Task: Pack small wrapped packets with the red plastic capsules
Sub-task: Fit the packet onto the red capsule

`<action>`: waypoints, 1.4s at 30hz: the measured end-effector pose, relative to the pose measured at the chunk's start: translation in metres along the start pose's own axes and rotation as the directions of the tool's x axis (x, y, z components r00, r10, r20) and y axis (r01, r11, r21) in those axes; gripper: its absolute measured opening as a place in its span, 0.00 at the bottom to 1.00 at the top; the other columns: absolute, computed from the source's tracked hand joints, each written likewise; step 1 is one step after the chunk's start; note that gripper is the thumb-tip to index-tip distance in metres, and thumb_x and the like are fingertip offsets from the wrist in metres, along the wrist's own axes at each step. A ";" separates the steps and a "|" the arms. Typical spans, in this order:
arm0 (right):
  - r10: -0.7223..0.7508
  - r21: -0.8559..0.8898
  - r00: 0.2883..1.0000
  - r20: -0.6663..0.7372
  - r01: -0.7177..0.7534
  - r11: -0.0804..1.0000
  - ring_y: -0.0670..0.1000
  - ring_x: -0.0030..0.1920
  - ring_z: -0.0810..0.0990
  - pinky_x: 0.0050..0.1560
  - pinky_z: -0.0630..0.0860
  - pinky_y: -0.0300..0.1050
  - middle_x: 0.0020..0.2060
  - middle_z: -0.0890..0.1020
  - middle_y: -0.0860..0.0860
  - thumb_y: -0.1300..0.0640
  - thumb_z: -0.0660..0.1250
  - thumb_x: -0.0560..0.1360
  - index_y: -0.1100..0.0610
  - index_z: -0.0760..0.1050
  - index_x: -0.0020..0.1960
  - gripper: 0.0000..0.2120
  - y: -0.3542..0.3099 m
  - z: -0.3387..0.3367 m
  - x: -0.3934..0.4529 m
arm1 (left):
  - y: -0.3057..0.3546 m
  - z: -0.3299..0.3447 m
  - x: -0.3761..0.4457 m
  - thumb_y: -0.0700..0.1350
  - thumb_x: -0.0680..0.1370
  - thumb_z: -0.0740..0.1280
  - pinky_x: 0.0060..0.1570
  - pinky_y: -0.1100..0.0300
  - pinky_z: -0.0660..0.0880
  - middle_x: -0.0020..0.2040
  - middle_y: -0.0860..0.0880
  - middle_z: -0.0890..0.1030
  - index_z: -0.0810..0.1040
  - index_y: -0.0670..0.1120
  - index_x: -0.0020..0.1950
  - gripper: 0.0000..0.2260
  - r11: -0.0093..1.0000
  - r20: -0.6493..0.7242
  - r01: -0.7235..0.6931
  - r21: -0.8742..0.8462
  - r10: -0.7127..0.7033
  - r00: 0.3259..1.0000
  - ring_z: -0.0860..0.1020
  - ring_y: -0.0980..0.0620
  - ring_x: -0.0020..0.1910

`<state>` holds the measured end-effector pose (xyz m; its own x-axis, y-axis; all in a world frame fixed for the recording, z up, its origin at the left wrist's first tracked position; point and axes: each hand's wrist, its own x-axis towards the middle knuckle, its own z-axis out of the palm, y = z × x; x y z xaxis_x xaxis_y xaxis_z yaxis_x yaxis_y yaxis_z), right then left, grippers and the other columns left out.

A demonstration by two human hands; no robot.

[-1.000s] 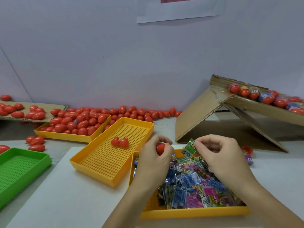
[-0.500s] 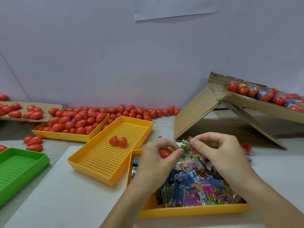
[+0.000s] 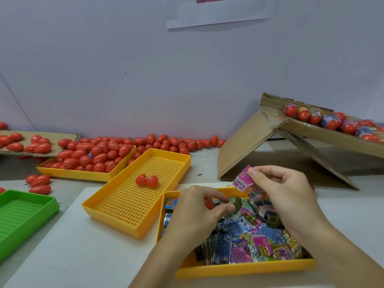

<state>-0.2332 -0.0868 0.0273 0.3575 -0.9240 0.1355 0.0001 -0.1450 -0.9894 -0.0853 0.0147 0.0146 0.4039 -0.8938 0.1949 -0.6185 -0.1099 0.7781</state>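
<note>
White surface [image 3: 87, 252] underneath everything. Four trays on it, three yellow and one green, all placed here against the near yellow tray [image 3: 245, 269] heaped with small wrapped packets [image 3: 249, 240]. Left of and behind it, a perforated yellow tray [image 3: 124, 206] with one opened red capsule [image 3: 147, 180], two halves side by side. Farther behind and left, a third yellow tray [image 3: 83, 175] piled with closed red capsules [image 3: 97, 156], too many to count, more strewn along the wall. Far left, the green tray [image 3: 22, 215]. Behind and right, a propped cardboard box [image 3: 245, 150] with a row of wrapped capsules on its sloping top.

Two hands above the near tray's far end. Right hand [image 3: 284, 190] raised over its far rim, grip closed as a pinch of thumb and forefinger on one pink packet [image 3: 243, 179]. Left hand [image 3: 199, 210] just left of and below that packet, fingers curled around a red capsule half [image 3: 208, 203], fingertips also on a green packet [image 3: 236, 203]. Pink packet apart from the capsule half, near it.
</note>
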 end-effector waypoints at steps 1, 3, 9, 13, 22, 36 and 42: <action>0.005 0.011 1.000 0.000 -0.005 1.000 0.51 0.31 0.80 0.28 0.76 0.43 0.34 0.86 0.52 0.53 0.71 0.75 0.49 0.83 0.44 0.03 0.000 0.001 0.000 | 0.000 0.000 0.000 0.58 0.71 0.76 0.31 0.69 0.66 0.33 0.56 0.78 0.84 0.55 0.45 0.09 1.000 0.006 0.001 0.019 -0.001 1.000 0.74 0.59 0.32; 0.016 0.028 1.000 -0.001 -0.016 0.999 0.50 0.30 0.79 0.27 0.75 0.41 0.33 0.86 0.52 0.53 0.71 0.75 0.49 0.83 0.44 0.03 0.000 0.002 -0.001 | 0.001 0.000 -0.001 0.60 0.70 0.75 0.32 0.67 0.67 0.33 0.54 0.77 0.81 0.55 0.45 0.12 0.999 0.012 -0.033 0.025 0.033 0.999 0.73 0.58 0.32; 0.168 0.191 0.985 0.031 -0.171 0.967 0.48 0.32 0.79 0.32 0.71 0.43 0.36 0.86 0.54 0.54 0.70 0.77 0.54 0.84 0.48 0.05 -0.001 0.005 0.000 | 0.002 -0.003 -0.003 0.46 0.80 0.64 0.29 0.66 0.69 0.43 0.44 0.76 0.69 0.53 0.53 0.04 0.974 -0.085 -0.071 -0.213 0.054 0.995 0.72 0.60 0.30; 0.234 0.297 0.971 0.040 -0.236 0.925 0.47 0.31 0.79 0.34 0.71 0.42 0.33 0.84 0.54 0.55 0.69 0.77 0.57 0.82 0.48 0.06 -0.001 0.004 0.001 | 0.003 -0.003 0.001 0.51 0.80 0.66 0.26 0.69 0.67 0.36 0.48 0.80 0.78 0.47 0.47 0.08 0.923 -0.093 -0.007 -0.385 -0.031 0.995 0.72 0.60 0.26; 0.241 0.412 0.968 0.076 -0.251 0.876 0.45 0.34 0.83 0.39 0.75 0.40 0.33 0.84 0.51 0.60 0.69 0.77 0.61 0.81 0.49 0.05 -0.002 0.006 0.003 | 0.006 -0.009 0.005 0.52 0.81 0.57 0.21 0.64 0.60 0.29 0.47 0.70 0.75 0.43 0.41 0.16 0.358 0.249 0.334 -0.872 -0.263 0.932 0.63 0.53 0.24; 0.204 0.338 0.977 0.059 -0.211 0.917 0.47 0.36 0.82 0.41 0.74 0.43 0.36 0.85 0.55 0.56 0.71 0.74 0.60 0.83 0.49 0.08 0.002 0.007 0.003 | -0.001 -0.006 0.006 0.59 0.64 0.76 0.22 0.66 0.63 0.27 0.53 0.68 0.76 0.50 0.45 0.19 0.669 -0.048 0.085 -0.739 -0.177 0.983 0.63 0.57 0.23; 0.215 0.379 0.974 0.065 -0.223 0.898 0.45 0.35 0.83 0.40 0.75 0.41 0.35 0.84 0.53 0.59 0.70 0.75 0.61 0.83 0.49 0.06 0.001 0.007 0.002 | 0.000 -0.007 0.005 0.57 0.72 0.71 0.20 0.63 0.65 0.30 0.47 0.73 0.79 0.45 0.47 0.16 0.635 0.040 0.135 -0.760 -0.162 0.986 0.68 0.52 0.24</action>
<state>-0.2255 -0.0867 0.0263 0.4090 -0.9086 -0.0841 0.2742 0.2103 -0.9384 -0.0784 0.0138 0.0194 0.4715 -0.8808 0.0421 0.1744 0.1399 0.9747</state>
